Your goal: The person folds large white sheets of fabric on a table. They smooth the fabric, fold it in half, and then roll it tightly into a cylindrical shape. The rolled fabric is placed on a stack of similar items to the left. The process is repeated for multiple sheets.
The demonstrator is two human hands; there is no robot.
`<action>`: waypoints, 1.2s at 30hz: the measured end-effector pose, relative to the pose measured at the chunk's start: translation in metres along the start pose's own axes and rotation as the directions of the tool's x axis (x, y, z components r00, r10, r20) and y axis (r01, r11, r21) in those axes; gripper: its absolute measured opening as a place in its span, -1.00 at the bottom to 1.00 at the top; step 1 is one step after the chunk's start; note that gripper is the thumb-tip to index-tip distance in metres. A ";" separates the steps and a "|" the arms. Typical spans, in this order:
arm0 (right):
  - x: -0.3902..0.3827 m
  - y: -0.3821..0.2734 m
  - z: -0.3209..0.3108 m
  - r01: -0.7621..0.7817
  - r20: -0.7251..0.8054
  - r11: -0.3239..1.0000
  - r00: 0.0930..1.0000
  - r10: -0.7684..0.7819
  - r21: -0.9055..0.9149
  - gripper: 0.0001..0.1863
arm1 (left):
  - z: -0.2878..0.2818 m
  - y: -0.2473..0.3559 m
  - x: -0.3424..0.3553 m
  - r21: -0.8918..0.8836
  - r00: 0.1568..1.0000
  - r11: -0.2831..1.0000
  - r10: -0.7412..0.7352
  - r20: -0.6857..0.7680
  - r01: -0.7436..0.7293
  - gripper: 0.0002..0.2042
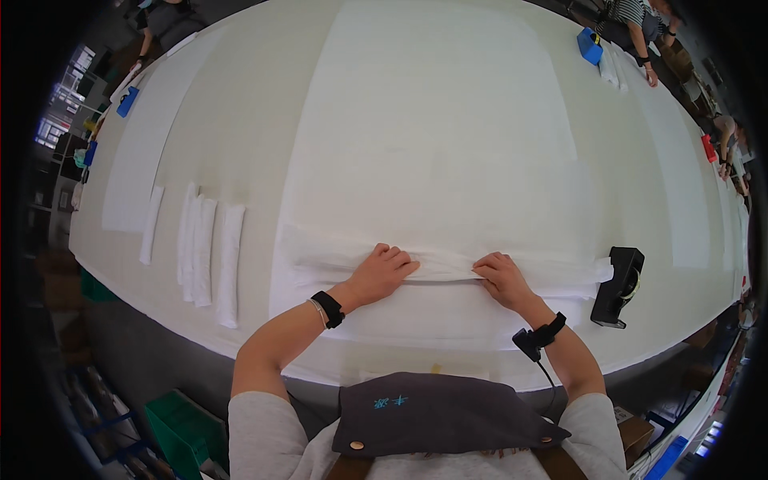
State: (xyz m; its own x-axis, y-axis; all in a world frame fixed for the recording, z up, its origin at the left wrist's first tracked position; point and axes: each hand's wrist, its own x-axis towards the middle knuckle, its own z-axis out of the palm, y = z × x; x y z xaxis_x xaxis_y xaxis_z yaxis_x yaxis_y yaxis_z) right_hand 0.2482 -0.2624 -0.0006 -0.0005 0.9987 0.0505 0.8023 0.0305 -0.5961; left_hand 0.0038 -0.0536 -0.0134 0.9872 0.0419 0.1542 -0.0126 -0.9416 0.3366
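Note:
A long strip of thin white material (320, 264), partly folded or rolled, lies crosswise on a wide white sheet (424, 120) before me. My left hand (384, 272) grips it left of the middle with curled fingers. My right hand (504, 280) pinches its near edge right of the middle. A black tape dispenser (616, 288) stands at the strip's right end, which reaches up to it.
Several white rolls (204, 252) lie at left on the large table (136, 280). A blue dispenser (590, 46) and co-workers (636, 36) are at the far right; another person (144, 32) is at far left. A green crate (180, 432) sits below.

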 end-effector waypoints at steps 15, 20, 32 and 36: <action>0.024 0.000 -0.023 -0.146 -0.027 0.752 0.985 0.168 -0.643 -0.85 | -0.014 -0.020 0.022 0.114 0.969 0.967 -0.236 0.067 0.228 -0.92; -0.023 0.032 -0.035 -0.276 -0.158 0.760 0.961 0.227 -0.589 -0.78 | -0.011 -0.027 0.024 0.047 0.959 0.964 -0.266 0.095 0.263 -0.85; -0.069 0.063 -0.027 -0.492 -0.305 0.768 0.868 0.393 -0.410 -0.82 | -0.072 -0.047 -0.017 0.074 0.973 0.988 -0.144 0.181 0.133 -0.79; -0.069 0.063 -0.027 -0.484 -0.300 0.767 0.872 0.386 -0.421 -0.83 | -0.097 -0.064 -0.072 0.119 0.939 0.967 -0.250 0.237 0.227 -0.69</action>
State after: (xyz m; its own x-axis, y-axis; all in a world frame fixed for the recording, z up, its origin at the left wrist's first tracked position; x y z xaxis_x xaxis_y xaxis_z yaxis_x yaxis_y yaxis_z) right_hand 0.3149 -0.3309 -0.0204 0.4885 0.8709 0.0543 0.8668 -0.4773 -0.1442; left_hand -0.0820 0.0358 0.0440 0.9677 0.1954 -0.1594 0.2310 -0.9403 0.2499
